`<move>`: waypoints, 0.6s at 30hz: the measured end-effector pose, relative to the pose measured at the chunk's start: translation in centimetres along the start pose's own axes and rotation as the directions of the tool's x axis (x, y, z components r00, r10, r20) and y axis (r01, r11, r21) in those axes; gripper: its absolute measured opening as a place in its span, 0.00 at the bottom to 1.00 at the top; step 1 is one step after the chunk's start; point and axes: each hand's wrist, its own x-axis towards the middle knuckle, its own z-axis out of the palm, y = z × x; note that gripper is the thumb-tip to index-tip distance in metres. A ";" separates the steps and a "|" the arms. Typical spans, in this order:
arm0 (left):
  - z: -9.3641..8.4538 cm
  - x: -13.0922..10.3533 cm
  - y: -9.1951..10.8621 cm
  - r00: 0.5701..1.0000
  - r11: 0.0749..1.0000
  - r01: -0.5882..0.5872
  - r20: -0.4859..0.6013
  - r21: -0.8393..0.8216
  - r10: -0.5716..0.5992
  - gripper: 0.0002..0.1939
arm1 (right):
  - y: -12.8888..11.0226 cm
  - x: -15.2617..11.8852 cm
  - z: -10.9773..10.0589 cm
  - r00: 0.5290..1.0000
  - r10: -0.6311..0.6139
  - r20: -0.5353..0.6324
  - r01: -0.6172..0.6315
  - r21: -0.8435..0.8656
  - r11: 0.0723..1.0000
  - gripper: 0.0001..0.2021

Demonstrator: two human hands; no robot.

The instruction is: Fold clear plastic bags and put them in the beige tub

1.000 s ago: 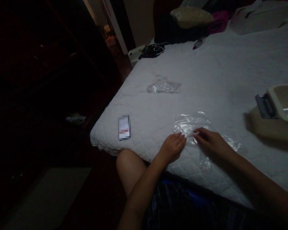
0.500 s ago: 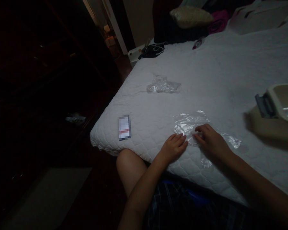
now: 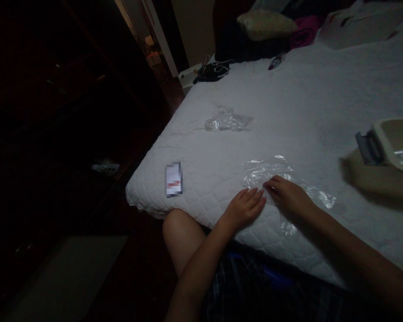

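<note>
A clear plastic bag (image 3: 267, 168) lies spread on the white quilted bed in front of me, its shiny creases catching the light. My left hand (image 3: 243, 208) rests palm down at the bag's near left edge, fingers stretched out. Close beside its fingertips, my right hand (image 3: 287, 192) has thumb and fingers drawn together in a pinch on the bag. The bit of film between those fingers is too small to see well. Farther back on the bed is a second crumpled clear plastic bag (image 3: 228, 120).
A phone-like object (image 3: 173, 180), blurred out, lies near the bed's left corner. At the right stands a cream bin (image 3: 366, 174) with a dark clip and plastic inside. A pillow (image 3: 267, 24), a magenta roll (image 3: 304, 31) and a pale box (image 3: 362, 27) are at the back.
My right hand has shifted slightly left, toward my left hand, and its thumb and fingers have closed together. My left hand has moved a little to the right.
</note>
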 end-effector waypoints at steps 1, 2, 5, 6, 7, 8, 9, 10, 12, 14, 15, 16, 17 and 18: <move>0.1 0.0 0.0 1.000 1.000 -0.018 0.005 -0.001 0.018 0.13 | 0.0 0.0 0.1 1.000 0.002 0.002 -0.002 0.002 1.000 0.13; 0.2 -0.1 0.0 0.999 0.999 -0.032 0.005 -0.002 0.032 0.12 | 0.0 0.0 0.2 1.000 0.004 0.000 -0.004 0.006 1.000 0.13; 0.4 -0.1 -0.1 0.999 0.999 -0.041 -0.022 -0.011 0.041 0.10 | 0.0 0.0 0.1 1.000 0.005 -0.021 -0.003 0.056 0.998 0.14; 0.4 -0.1 -0.1 0.999 0.999 -0.037 -0.031 -0.017 0.036 0.09 | 0.0 0.0 0.0 0.999 0.002 -0.033 0.001 0.084 0.996 0.14; 0.4 -0.1 -0.2 0.999 0.999 -0.029 -0.039 -0.025 0.029 0.09 | 0.0 -0.1 -0.2 0.999 -0.002 -0.049 0.007 0.114 0.994 0.14; 0.3 -0.1 -0.2 0.999 0.999 -0.018 -0.042 -0.033 0.016 0.09 | 0.1 -0.3 -0.5 0.998 -0.005 -0.069 0.015 0.141 0.990 0.14; 0.1 0.0 -0.3 0.999 0.999 -0.005 -0.041 -0.042 0.003 0.09 | 0.1 -0.6 -0.8 0.995 -0.007 -0.096 0.023 0.162 0.987 0.14; 0.0 0.0 -0.3 0.999 0.999 0.008 -0.038 -0.051 -0.010 0.09 | 0.2 -0.9 -1.1 0.992 -0.008 -0.126 0.030 0.175 0.984 0.14; -0.4 0.2 -0.4 0.999 0.997 0.035 -0.034 -0.067 -0.037 0.09 | 0.5 -1.9 -1.8 0.984 -0.015 -0.176 0.047 0.181 0.982 0.14; -0.7 0.2 -0.4 0.998 0.995 0.065 -0.023 -0.075 -0.067 0.09 | 1.0 -3.3 -2.3 0.979 -0.035 -0.202 0.070 0.166 0.984 0.14; -0.8 0.3 -0.4 0.997 0.994 0.081 -0.014 -0.076 -0.082 0.10 | 1.2 -4.1 -2.4 0.976 -0.053 -0.210 0.086 0.151 0.985 0.14; -0.9 0.3 -0.3 0.995 0.993 0.095 -0.002 -0.076 -0.095 0.10 | 1.5 -4.9 -2.5 0.974 -0.076 -0.214 0.106 0.131 0.986 0.14; -1.0 0.3 -0.1 0.994 0.992 0.106 0.011 -0.074 -0.105 0.11 | 1.7 -5.7 -2.4 0.971 -0.101 -0.215 0.127 0.111 0.986 0.14; -1.0 0.3 0.1 0.994 0.991 0.110 0.018 -0.074 -0.109 0.12 | 2.0 -6.6 -2.3 0.969 -0.110 -0.223 0.134 0.095 0.986 0.13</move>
